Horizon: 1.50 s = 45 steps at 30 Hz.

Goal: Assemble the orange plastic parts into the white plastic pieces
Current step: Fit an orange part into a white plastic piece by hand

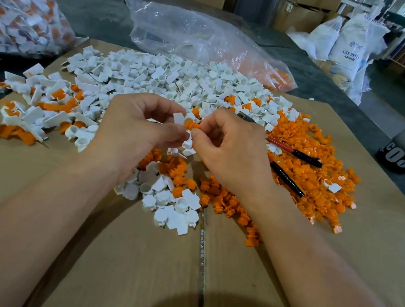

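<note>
One head-worn, wide-angle view looks forward and down. It sits close above the tabletop (140, 262).

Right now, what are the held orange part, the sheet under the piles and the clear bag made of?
The orange part looks like moulded plastic: uniform colour, semi-matte. The sheet is cardboard, probably corrugated: matte brown, with a flap seam down the middle. The clear bag is thin plastic film: glossy, crinkled, see-through.
</note>
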Tool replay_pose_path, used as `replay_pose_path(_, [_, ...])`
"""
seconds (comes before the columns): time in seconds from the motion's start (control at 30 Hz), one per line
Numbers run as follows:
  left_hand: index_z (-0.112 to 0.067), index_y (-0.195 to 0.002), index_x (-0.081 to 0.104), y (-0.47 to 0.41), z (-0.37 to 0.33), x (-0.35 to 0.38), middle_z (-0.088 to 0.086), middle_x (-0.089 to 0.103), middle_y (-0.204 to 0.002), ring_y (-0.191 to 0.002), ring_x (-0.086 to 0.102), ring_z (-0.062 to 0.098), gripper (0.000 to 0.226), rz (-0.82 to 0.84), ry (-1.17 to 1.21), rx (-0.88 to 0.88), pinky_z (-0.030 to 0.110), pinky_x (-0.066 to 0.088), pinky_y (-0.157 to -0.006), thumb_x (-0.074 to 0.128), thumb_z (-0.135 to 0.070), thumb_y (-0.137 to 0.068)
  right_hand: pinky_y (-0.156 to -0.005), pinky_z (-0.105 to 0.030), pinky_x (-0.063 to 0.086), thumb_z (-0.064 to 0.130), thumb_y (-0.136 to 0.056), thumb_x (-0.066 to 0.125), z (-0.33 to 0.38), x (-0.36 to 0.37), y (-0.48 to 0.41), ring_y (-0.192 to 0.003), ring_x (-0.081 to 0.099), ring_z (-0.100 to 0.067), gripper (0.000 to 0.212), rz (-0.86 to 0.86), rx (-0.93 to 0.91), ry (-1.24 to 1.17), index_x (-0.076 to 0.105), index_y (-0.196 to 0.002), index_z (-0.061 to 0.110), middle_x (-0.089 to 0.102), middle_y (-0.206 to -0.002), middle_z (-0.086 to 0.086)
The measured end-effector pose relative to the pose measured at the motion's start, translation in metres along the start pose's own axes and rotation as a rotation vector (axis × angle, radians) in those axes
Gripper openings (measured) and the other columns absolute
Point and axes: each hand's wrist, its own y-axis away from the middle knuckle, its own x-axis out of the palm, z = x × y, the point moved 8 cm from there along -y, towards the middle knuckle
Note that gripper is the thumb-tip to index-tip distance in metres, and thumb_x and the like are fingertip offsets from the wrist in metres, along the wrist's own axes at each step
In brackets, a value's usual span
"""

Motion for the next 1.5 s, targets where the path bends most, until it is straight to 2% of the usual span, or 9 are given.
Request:
replay_pose_path(0.1, [-0.021,-0.073,0.068,0.002,-0.005,0.001,-0.008,0.064,-0.057,-0.058,0.064,0.01,0.028,0.006,-0.092,0.062,0.019,0.055,-0.059,0.075,0.006,-0.066,-0.055,-0.039,0.048,0.017,-0.081,0.063,-0.001,0.0,0.0,-0.056,0.055,-0.018,0.011,-0.011,0.018,0.02,0.06,-0.074,0.01,0.06,-0.062,0.0])
replay_pose_path(0.43, [-0.02,-0.073,0.069,0.005,-0.011,0.005,0.004,0.067,-0.064,-0.056,0.064,0.013,0.028,0.015,-0.17,0.126,0.023,0.057,-0.06,0.07,0.007,-0.073,-0.052,-0.031,0.038,0.019,-0.084,0.06,-0.006,0.006,0.001,-0.05,0.043,-0.011,0.022,0.041,0.08,0.05,0.053,-0.065,0.012,0.05,-0.055,0.003])
replay_pose_path(0.53, [-0.027,-0.08,0.069,0.005,-0.009,0.007,-0.004,0.062,-0.058,-0.057,0.063,0.012,0.037,0.034,-0.147,0.124,0.024,0.058,-0.064,0.066,0.009,-0.076,-0.049,-0.029,0.032,0.017,-0.087,0.058,-0.001,0.007,0.002,-0.047,0.038,-0.009,0.023,0.061,0.021,0.06,0.05,-0.067,0.011,0.045,-0.053,0.003])
replay_pose_path(0.67, [-0.031,-0.076,0.07,0.004,-0.009,0.006,-0.004,0.063,-0.059,-0.061,0.066,0.015,0.041,0.033,-0.128,0.132,0.03,0.059,-0.067,0.064,0.01,-0.077,-0.049,-0.037,0.036,0.013,-0.088,0.058,0.01,0.006,0.003,-0.052,0.044,-0.023,0.019,0.064,-0.095,0.127,0.057,-0.075,-0.001,0.052,-0.058,-0.01])
replay_pose_path(0.97, [-0.021,-0.085,0.067,0.005,-0.009,0.009,0.007,0.065,-0.071,-0.06,0.068,0.011,0.02,0.042,-0.145,0.149,0.024,0.058,-0.062,0.064,-0.002,-0.084,-0.054,-0.035,0.036,0.017,-0.092,0.053,0.011,0.01,0.002,-0.059,0.045,-0.022,0.017,0.138,-0.118,0.208,0.056,-0.081,0.004,0.046,-0.064,-0.002])
replay_pose_path(1.1, [-0.026,-0.084,0.066,0.009,-0.016,0.01,-0.005,0.066,-0.071,-0.061,0.067,0.009,0.019,0.037,-0.202,0.223,0.018,0.055,-0.061,0.065,-0.006,-0.084,-0.054,-0.035,0.035,0.023,-0.093,0.051,0.007,0.012,0.003,-0.057,0.044,-0.022,0.02,0.168,-0.037,0.172,0.05,-0.078,0.009,0.045,-0.058,0.0])
replay_pose_path(1.23, [-0.034,-0.08,0.064,0.015,-0.023,0.014,-0.014,0.067,-0.074,-0.066,0.066,0.006,0.031,0.038,-0.319,0.301,0.017,0.054,-0.065,0.067,-0.004,-0.081,-0.059,-0.041,0.046,0.017,-0.09,0.054,-0.003,0.009,0.003,-0.061,0.055,-0.028,0.026,0.139,0.121,-0.057,0.054,-0.07,0.0,0.06,-0.065,-0.015])
replay_pose_path(1.4, [-0.04,-0.077,0.061,0.018,-0.026,0.016,-0.017,0.065,-0.077,-0.072,0.066,0.006,0.037,0.042,-0.385,0.32,0.021,0.054,-0.071,0.068,-0.004,-0.08,-0.043,-0.021,0.04,0.011,-0.087,0.054,-0.019,0.017,0.006,-0.039,0.049,-0.009,0.025,0.205,0.345,-0.342,0.053,-0.062,0.008,0.056,-0.045,0.005])
replay_pose_path(1.5, [-0.039,-0.073,0.062,0.017,-0.025,0.016,-0.021,0.064,-0.065,-0.065,0.065,0.001,0.04,0.05,-0.359,0.288,0.009,0.05,-0.061,0.067,0.0,-0.08,-0.052,-0.032,0.04,0.015,-0.089,0.053,-0.009,0.013,0.005,-0.053,0.05,-0.022,0.025,0.168,0.166,-0.074,0.052,-0.067,0.003,0.057,-0.057,-0.008])
